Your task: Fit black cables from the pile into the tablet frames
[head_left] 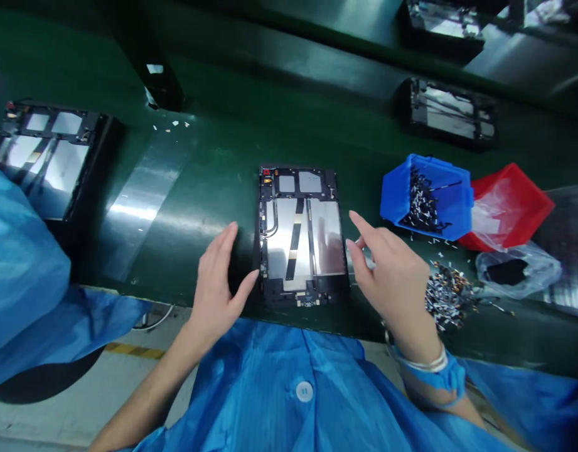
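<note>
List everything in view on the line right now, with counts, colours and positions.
centre tablet frame: one, black and silver, on the belt between the hands.
other tablet frames: three, black and silver, one left, two far ahead right.
conveyor belt: one, dark green, across the view.
parts bin: one, blue, tilted, holding small metal parts.
lined bin: one, red, right of the blue bin.
plastic bag: one, clear, far right, something black inside.
small parts heap: one, silver and black, on the belt.
left hand: one, open, at the frame's left edge.
right hand: one, open, at its right edge.
</note>
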`<state>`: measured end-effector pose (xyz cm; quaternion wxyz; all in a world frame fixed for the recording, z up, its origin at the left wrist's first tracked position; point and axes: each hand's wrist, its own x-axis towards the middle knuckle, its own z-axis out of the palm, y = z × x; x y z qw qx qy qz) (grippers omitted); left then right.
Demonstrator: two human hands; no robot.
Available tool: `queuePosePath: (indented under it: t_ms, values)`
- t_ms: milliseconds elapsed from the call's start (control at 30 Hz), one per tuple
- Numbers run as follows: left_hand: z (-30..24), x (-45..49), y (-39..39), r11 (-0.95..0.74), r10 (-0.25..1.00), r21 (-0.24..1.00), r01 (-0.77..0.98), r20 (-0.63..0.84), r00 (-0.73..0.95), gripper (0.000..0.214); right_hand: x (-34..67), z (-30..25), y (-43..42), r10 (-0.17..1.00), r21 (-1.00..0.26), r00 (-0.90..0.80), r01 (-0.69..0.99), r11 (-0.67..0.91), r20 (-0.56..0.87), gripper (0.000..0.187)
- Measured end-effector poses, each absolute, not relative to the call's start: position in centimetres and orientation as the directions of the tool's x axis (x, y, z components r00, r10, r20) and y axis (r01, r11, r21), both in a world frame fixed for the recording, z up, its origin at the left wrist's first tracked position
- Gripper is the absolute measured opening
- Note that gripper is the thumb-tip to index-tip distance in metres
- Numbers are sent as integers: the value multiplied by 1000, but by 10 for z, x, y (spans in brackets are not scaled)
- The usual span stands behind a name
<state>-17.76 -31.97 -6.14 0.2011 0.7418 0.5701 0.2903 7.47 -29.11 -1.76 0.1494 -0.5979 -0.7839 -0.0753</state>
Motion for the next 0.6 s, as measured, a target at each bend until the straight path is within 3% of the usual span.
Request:
queuePosePath:
  t_ms: [100,200,333,433,500,600]
  values:
    - [-64,-170,-338,-199,979,614,764,167,120,53,81,-25,-322,967,-118,-153,977,179,204,46]
    - [-66,-165,-342,-178,984,729,662,120,132,53,69,-29,-336,986,-250,-153,954,164,65,49]
    - [-51,-163,-326,116,993,943,313,-119,-11,55,64,-22,-330,989,-571,-139,816,91,-41,49]
    - [-34,-162,-299,269,960,960,75,-261,-99,51,87,-17,-327,996,-739,-94,670,70,8,39]
    - [-28,-161,-269,280,951,960,12,-275,-139,47,113,-20,-330,995,-757,43,652,41,91,28]
    - [-37,-163,-199,191,965,982,-6,-189,-181,50,152,-31,-335,960,-650,238,755,-88,146,17]
